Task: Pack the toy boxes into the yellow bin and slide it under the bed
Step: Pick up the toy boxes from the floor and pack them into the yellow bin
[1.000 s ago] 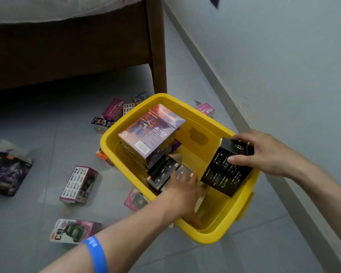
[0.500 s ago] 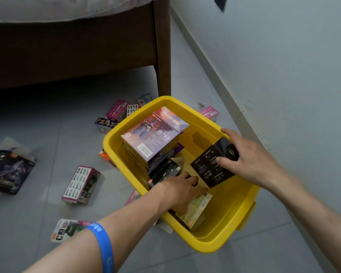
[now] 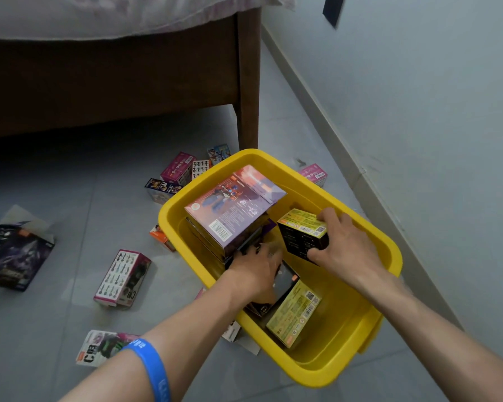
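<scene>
Grey floor tiles (image 3: 55, 216) carry the yellow bin (image 3: 389, 258), which stands in front of the dark wooden bed leg (image 3: 248, 82), with the pale wall (image 3: 418, 97) and its skirting beyond the bin. Inside the bin, the right hand (image 3: 341, 249) grips a small black toy box (image 3: 301, 237) with curled fingers. The left hand (image 3: 257, 272) reaches down among dark boxes at the bin's near wall; its grip cannot be told. A large purple box (image 3: 233, 204) tops the stack within. More boxes lie scattered on the tiles left of the bin.
</scene>
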Available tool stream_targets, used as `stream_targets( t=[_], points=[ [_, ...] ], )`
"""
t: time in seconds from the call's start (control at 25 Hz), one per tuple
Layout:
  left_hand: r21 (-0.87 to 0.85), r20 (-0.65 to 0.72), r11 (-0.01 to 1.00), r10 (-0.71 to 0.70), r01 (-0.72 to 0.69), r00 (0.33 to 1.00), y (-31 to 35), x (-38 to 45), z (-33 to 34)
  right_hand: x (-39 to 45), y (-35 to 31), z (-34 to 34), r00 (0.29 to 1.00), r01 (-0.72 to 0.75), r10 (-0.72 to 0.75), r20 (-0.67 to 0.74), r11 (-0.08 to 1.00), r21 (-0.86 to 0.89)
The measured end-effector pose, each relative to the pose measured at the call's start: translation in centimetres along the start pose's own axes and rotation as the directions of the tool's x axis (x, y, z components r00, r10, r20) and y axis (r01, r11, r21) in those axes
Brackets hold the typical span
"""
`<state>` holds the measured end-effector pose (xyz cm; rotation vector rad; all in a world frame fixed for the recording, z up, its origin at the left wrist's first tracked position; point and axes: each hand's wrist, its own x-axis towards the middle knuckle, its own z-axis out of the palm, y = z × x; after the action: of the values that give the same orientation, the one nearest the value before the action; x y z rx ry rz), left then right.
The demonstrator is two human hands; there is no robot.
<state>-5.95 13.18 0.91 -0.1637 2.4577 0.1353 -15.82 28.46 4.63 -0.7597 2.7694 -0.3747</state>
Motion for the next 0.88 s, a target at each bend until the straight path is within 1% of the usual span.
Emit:
stream_targets(
  t=[0.04, 0.12, 0.16, 0.24, 0.28, 0.36, 0.44, 0.52, 0.6, 0.68, 0.8, 0.84, 0.88],
  points=[
    [-0.03, -0.037, 1.0, -0.008, 0.007, 0.999, -0.2, 0.2, -0.1, -0.1, 0.1, 0.0, 1.0, -0.012, 0.012, 0.012, 1.0, -0.004],
    [-0.039, -0.049, 0.999, -0.028, 0.026, 0.998, -0.9, 0.4, -0.4, -0.5, 0.4, -0.2, 0.999, -0.028, 0.028, 0.016, 1.0, -0.011],
    [-0.008, -0.04, 1.0, -0.024, 0.023, 0.999, -1.0, 0.3, -0.4, -0.7, 0.7, -0.5, 1.0, -0.019, 0.019, 0.007, 1.0, -0.008],
    [0.045, -0.052, 0.999, -0.001, 0.004, 0.999, -0.9, 0.1, -0.3, -1.1, 1.5, -1.8, 0.999, 0.046, -0.046, -0.005, 0.998, 0.047],
    [0.041, -0.058, 0.999, 0.01, -0.007, 0.998, -0.9, -0.1, -0.4, -1.2, 2.0, -2.8, 0.996, 0.087, -0.089, 0.018, 0.992, 0.096],
    [-0.012, -0.021, 0.999, 0.04, -0.041, 0.999, -1.1, -0.9, -1.3, -1.2, 2.9, -5.1, 0.981, 0.113, -0.14, 0.136, 0.975, 0.193],
    [-0.094, 0.108, 0.994, 0.063, -0.053, 0.992, -1.6, -2.1, -3.1, -1.0, 3.6, -6.2, 0.961, 0.02, -0.111, 0.252, 0.941, 0.338],
    [-0.076, 0.251, 0.994, 0.093, -0.077, 0.964, -1.6, -3.9, -4.9, -1.0, 3.9, -5.4, 0.942, -0.164, -0.034, 0.334, 0.821, 0.547],
    [-0.068, 0.318, 0.984, 0.177, -0.164, 0.932, -1.2, -6.0, -6.8, -1.3, 3.1, -3.2, 0.909, -0.322, 0.045, 0.413, 0.704, 0.633],
    [-0.15, 0.293, 0.97, 0.23, -0.193, 0.928, -1.0, -7.9, -8.9, -1.5, 1.4, -0.8, 0.863, -0.415, 0.056, 0.502, 0.645, 0.642],
    [-0.295, 0.242, 0.95, 0.182, -0.107, 0.953, -2.1, -9.6, -11.6, -1.5, -1.3, 1.6, 0.802, -0.501, 0.055, 0.594, 0.602, 0.621],
    [-0.336, 0.233, 0.939, 0.162, -0.077, 0.959, -2.5, -9.8, -12.0, -1.8, -2.1, 2.1, 0.801, -0.496, 0.05, 0.597, 0.613, 0.615],
    [-0.362, 0.222, 0.93, 0.152, -0.063, 0.963, -2.9, -9.9, -12.2, -2.2, -2.7, 2.6, 0.837, -0.422, 0.03, 0.547, 0.671, 0.609]
  ],
)
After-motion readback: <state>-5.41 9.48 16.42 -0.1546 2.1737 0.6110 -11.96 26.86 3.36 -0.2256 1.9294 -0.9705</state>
